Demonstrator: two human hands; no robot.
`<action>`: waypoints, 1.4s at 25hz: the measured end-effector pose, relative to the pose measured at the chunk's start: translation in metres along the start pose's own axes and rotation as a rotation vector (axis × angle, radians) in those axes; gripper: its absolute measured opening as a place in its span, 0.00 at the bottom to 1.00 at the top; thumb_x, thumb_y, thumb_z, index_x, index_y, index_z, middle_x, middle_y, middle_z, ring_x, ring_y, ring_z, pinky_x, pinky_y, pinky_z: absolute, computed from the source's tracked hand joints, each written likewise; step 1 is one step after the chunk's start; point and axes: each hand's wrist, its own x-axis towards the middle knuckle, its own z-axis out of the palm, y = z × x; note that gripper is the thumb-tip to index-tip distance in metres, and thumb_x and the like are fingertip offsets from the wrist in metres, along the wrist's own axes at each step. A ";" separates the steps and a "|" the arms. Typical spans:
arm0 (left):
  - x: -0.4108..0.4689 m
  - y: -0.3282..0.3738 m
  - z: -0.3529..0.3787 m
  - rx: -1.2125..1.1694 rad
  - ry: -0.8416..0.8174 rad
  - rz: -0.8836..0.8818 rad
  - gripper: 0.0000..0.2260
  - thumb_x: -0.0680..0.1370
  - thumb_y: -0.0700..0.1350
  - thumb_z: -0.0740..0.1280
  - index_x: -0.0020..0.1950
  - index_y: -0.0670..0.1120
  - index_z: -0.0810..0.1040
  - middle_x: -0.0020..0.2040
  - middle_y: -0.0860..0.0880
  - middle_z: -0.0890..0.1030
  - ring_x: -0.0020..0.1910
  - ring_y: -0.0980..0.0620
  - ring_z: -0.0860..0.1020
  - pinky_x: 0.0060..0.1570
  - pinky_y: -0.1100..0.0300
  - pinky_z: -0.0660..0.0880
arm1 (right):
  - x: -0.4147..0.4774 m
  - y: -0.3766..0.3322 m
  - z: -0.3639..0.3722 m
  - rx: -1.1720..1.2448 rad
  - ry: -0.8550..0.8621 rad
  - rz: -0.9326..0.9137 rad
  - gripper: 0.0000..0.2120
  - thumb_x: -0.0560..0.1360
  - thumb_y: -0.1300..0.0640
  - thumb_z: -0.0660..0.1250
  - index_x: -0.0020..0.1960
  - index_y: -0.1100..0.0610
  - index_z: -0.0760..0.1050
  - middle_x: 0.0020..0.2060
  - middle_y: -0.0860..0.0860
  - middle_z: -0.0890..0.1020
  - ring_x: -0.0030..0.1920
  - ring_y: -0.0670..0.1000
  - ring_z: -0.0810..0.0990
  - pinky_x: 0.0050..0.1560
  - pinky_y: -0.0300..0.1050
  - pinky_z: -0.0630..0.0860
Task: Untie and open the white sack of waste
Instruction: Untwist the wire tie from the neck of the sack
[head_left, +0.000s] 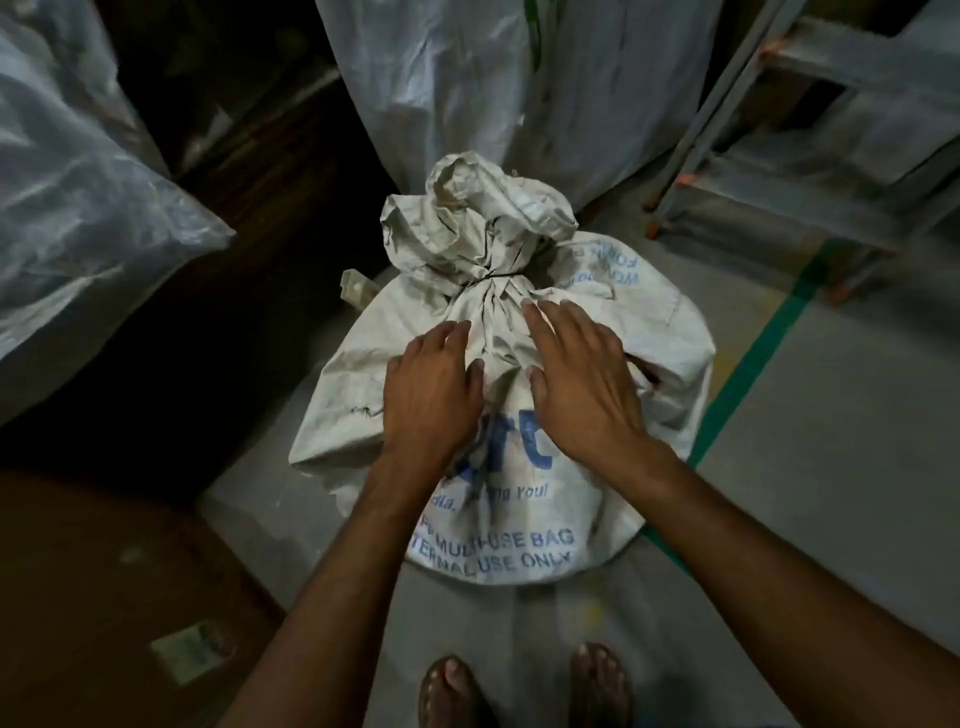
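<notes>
Sack (524, 530): white woven, creased and grubby, bulging full, standing on the grey floor (831, 467) at the centre of the view, just ahead of two sandalled feet (452, 691).
Print: blue lettering on the near side, partly covered by the arms; "MULTI-USE BAG" and "USE ONLY" readable low down.
Neck: gathered tight and bound by a thin dark tie (498, 274); crumpled spare cloth (478, 218) flaring above the binding.
Side: a small tear on the right shoulder, something reddish showing inside; contents otherwise hidden.
Left hand (431, 384): palm down, flat on the sack's upper slope just below the neck, fingers spread, grip wide and holding nothing.
Right hand (582, 374): palm down beside the left, fingertips reaching up to the gathered folds under the tie, grip wide and holding nothing.
Surroundings: big pale plastic bags (78, 197) at left and directly behind the sack; metal rack (810, 156) at upper right; green stripe (753, 364) on the floor to the right; brown cardboard box (104, 597) at lower left.
</notes>
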 end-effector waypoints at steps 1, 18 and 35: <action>0.006 -0.006 0.017 0.001 -0.010 0.015 0.24 0.83 0.53 0.62 0.77 0.48 0.68 0.76 0.46 0.72 0.71 0.44 0.72 0.67 0.44 0.72 | 0.006 0.002 0.018 -0.014 -0.003 -0.013 0.35 0.78 0.60 0.66 0.82 0.55 0.60 0.79 0.55 0.66 0.80 0.58 0.62 0.77 0.58 0.62; 0.085 -0.036 0.046 -0.126 0.145 0.046 0.13 0.79 0.49 0.66 0.63 0.54 0.80 0.60 0.53 0.83 0.58 0.49 0.81 0.48 0.55 0.77 | 0.088 0.022 0.048 0.028 0.143 -0.054 0.15 0.81 0.59 0.66 0.66 0.54 0.80 0.61 0.52 0.82 0.61 0.57 0.78 0.59 0.53 0.77; 0.174 -0.056 0.131 -0.374 0.063 0.137 0.15 0.77 0.50 0.73 0.64 0.58 0.82 0.59 0.56 0.79 0.54 0.55 0.79 0.48 0.57 0.77 | 0.162 0.051 0.144 0.007 -0.001 0.105 0.10 0.82 0.53 0.64 0.54 0.50 0.84 0.53 0.47 0.86 0.49 0.51 0.85 0.46 0.47 0.82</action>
